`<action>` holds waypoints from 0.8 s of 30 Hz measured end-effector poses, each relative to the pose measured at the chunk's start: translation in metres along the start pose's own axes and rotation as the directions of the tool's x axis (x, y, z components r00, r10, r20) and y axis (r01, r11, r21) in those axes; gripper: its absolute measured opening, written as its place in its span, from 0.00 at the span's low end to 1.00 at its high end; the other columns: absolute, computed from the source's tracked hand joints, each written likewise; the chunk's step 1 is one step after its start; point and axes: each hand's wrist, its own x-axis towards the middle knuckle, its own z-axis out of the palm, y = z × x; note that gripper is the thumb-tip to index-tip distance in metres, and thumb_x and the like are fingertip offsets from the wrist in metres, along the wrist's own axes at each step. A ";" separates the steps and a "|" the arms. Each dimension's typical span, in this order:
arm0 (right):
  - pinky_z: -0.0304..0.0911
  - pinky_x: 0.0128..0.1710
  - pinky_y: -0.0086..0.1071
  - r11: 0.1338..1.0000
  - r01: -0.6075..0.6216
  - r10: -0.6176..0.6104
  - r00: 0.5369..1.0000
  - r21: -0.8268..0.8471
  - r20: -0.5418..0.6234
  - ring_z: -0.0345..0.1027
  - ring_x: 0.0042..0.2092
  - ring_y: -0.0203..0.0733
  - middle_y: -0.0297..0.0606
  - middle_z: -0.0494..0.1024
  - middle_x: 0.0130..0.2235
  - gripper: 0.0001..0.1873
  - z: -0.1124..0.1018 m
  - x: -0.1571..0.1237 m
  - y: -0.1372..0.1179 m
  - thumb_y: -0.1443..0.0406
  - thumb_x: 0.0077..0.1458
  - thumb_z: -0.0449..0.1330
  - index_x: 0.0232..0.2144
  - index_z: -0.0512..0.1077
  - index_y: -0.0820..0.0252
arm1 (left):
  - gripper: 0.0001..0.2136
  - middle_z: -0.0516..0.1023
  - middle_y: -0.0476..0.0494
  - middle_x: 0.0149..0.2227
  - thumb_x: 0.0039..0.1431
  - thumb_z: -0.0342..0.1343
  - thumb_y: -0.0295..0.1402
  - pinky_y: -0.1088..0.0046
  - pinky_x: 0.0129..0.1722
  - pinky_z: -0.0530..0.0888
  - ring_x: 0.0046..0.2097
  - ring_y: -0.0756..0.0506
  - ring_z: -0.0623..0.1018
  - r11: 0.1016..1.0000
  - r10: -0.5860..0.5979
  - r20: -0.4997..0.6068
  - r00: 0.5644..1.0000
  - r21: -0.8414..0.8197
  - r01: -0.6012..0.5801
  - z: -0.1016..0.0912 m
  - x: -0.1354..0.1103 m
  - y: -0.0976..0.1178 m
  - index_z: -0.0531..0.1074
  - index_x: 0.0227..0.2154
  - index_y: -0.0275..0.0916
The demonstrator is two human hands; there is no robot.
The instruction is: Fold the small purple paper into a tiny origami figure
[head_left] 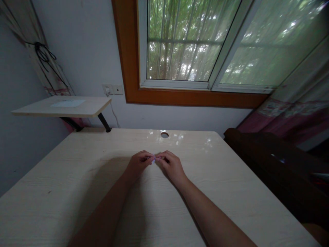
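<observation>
Over the middle of the pale wooden desk (164, 212), my left hand (139, 164) and my right hand (171, 165) meet at the fingertips. Pinched between them is a small purplish-white piece (153, 160), mostly covered by the fingers. Its kind is too small to make out. The left thumb and fingers close on its left side, while the right thumb and fingers pinch it from the right. Both forearms reach in from the near edge of the view.
A raised shelf (97, 109) on black legs stands at the desk's back left, with a white sheet (68, 103) on it. A round cable hole (164, 135) lies beyond my hands. Dark furniture (272, 161) adjoins the right side. A wall socket (112, 90) and window (190, 41) are behind.
</observation>
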 end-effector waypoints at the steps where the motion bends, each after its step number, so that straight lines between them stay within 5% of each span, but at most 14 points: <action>1: 0.63 0.34 0.32 1.000 0.004 -0.004 1.000 -0.004 0.006 0.69 0.33 0.39 0.37 0.77 0.33 0.06 0.000 0.000 0.000 0.61 0.57 0.64 0.35 0.79 0.55 | 0.09 0.76 0.46 0.29 0.57 0.58 0.38 0.75 0.33 0.70 0.32 0.49 0.74 1.000 -0.003 0.001 1.000 -0.008 0.003 0.000 0.000 0.000 0.78 0.31 0.37; 10: 0.61 0.32 0.31 0.998 0.035 -0.035 0.999 -0.045 0.004 0.66 0.31 0.38 0.35 0.75 0.30 0.05 0.001 0.001 0.002 0.61 0.57 0.63 0.33 0.77 0.55 | 0.09 0.77 0.48 0.26 0.53 0.61 0.37 0.75 0.32 0.70 0.29 0.49 0.75 0.993 -0.096 -0.033 0.995 -0.069 0.093 0.004 0.000 -0.002 0.77 0.32 0.37; 24: 0.61 0.32 0.31 1.000 0.020 -0.019 1.000 -0.012 0.009 0.67 0.32 0.39 0.35 0.75 0.31 0.05 0.001 0.001 0.001 0.61 0.57 0.63 0.33 0.78 0.55 | 0.07 0.76 0.48 0.27 0.54 0.61 0.36 0.74 0.33 0.70 0.30 0.49 0.75 0.993 -0.055 -0.030 0.998 -0.102 0.052 0.002 0.000 -0.008 0.77 0.29 0.37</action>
